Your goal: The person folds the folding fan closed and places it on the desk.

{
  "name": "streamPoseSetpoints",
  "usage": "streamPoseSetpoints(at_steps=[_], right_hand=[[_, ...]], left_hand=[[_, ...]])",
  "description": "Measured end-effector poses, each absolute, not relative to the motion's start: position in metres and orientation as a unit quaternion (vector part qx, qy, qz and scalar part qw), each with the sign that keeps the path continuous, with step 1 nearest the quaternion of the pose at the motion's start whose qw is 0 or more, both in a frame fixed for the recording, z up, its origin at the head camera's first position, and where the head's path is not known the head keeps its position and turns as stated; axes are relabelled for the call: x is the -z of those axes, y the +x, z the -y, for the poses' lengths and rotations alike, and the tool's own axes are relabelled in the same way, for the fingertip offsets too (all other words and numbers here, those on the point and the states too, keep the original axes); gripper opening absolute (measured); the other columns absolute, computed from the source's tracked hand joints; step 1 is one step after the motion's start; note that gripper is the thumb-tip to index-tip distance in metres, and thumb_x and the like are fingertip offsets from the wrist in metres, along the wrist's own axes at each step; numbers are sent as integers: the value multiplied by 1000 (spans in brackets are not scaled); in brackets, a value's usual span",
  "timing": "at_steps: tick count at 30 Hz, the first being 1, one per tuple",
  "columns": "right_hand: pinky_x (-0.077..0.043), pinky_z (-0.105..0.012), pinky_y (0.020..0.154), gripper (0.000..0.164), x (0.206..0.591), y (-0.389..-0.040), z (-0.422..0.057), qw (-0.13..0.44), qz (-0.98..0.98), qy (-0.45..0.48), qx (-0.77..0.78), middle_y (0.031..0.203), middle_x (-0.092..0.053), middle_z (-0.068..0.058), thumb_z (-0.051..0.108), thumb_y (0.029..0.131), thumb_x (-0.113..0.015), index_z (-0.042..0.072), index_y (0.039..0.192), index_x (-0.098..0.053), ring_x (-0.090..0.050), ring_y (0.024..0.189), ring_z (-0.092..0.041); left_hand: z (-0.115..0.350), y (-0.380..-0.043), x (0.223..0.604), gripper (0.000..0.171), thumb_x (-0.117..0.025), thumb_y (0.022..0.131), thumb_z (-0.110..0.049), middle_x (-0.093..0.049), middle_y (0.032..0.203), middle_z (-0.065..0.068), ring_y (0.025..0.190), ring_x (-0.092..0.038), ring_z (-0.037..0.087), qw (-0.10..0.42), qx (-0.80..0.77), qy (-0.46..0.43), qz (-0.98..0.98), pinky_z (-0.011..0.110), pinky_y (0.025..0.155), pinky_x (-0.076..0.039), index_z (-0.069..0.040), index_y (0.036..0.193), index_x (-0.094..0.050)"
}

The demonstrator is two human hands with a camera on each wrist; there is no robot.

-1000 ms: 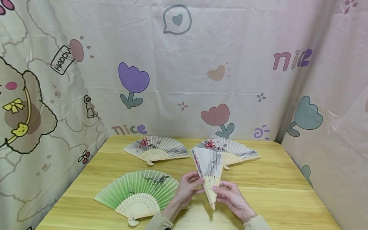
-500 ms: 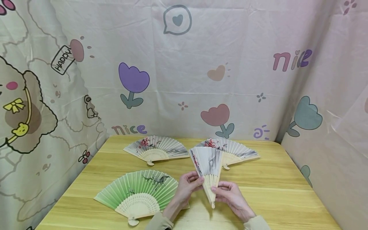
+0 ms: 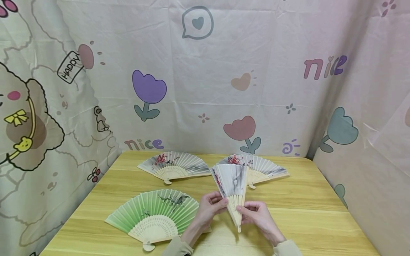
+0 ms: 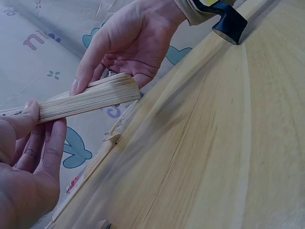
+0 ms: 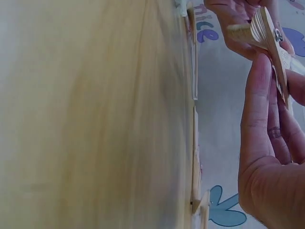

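Both hands hold a partly spread folding fan (image 3: pixel 231 181) above the table, its white-grey leaf with red blossoms up and its pivot end down. On its left edge the left hand (image 3: pixel 209 209) pinches the ribs between thumb and fingers. The right hand (image 3: pixel 257 218) pinches the ribs lower on the right side, thumb in front. In the left wrist view the stacked ribs (image 4: pixel 90 99) run between the two hands. The right wrist view shows the rivet end (image 5: pixel 267 33) beyond the right fingers (image 5: pixel 259 105).
A green fan (image 3: pixel 157 213) lies spread at the front left, partly behind the left forearm. Two grey fans with red blossoms lie spread at the back, a left one (image 3: pixel 174 167) and a right one (image 3: pixel 266 169). A printed cloth (image 3: pixel 198 71) hangs behind the wooden table (image 3: pixel 304 213).
The held fan is spread slightly wider than a second ago, and its lower tip has shifted a little. Both hands stay nearly in place; the fans on the table have not moved.
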State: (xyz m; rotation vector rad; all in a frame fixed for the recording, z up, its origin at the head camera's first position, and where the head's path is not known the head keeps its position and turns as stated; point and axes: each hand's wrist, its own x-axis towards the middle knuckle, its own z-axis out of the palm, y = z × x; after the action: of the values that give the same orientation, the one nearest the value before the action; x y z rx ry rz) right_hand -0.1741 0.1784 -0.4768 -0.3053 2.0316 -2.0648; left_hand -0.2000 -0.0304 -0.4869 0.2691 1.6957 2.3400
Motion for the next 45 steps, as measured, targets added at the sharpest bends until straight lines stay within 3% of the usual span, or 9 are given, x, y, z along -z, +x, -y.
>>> streamPoseSetpoints(at_steps=[3, 9, 25, 41, 45], right_hand=[[-68, -25, 65, 39, 476, -174, -179, 110, -701, -115, 695, 74, -71, 8, 8, 96, -66, -28, 108, -58, -67, 65, -5], [-68, -27, 65, 37, 476, -173, -179, 107, -709, -128, 686, 76, -72, 5, 7, 96, -65, -27, 108, -60, -68, 64, -6], [-68, -28, 67, 34, 476, -173, -179, 97, -730, -156, 659, 91, -74, -26, 4, 92, -68, -23, 111, -61, -69, 67, -7], [-67, -26, 62, 29, 476, -173, -179, 96, -728, -178, 655, 79, -74, -13, 4, 90, -71, -22, 102, -64, -66, 64, -5], [-67, -26, 61, 28, 477, -173, -179, 99, -734, -185, 646, 81, -75, -18, 4, 89, -72, -21, 101, -65, -66, 62, -5]], left_hand=[[30, -200, 487, 40, -71, 91, -5, -73, 89, -3, 83, -69, 7, 120, -799, 94, -581, 23, 81, -66, 19, 119, -56], [30, -200, 488, 40, -71, 91, -5, -73, 89, -4, 83, -69, 7, 118, -797, 98, -585, 24, 81, -67, 19, 119, -56], [30, -201, 489, 41, -71, 91, -5, -73, 89, -2, 83, -69, 8, 118, -798, 100, -583, 24, 80, -67, 20, 119, -56], [28, -200, 486, 39, -69, 92, -3, -72, 89, -4, 82, -68, 7, 110, -801, 84, -582, 24, 80, -67, 20, 120, -55], [29, -200, 487, 37, -69, 92, -2, -71, 88, -4, 81, -69, 7, 107, -801, 83, -583, 24, 80, -67, 20, 119, -56]])
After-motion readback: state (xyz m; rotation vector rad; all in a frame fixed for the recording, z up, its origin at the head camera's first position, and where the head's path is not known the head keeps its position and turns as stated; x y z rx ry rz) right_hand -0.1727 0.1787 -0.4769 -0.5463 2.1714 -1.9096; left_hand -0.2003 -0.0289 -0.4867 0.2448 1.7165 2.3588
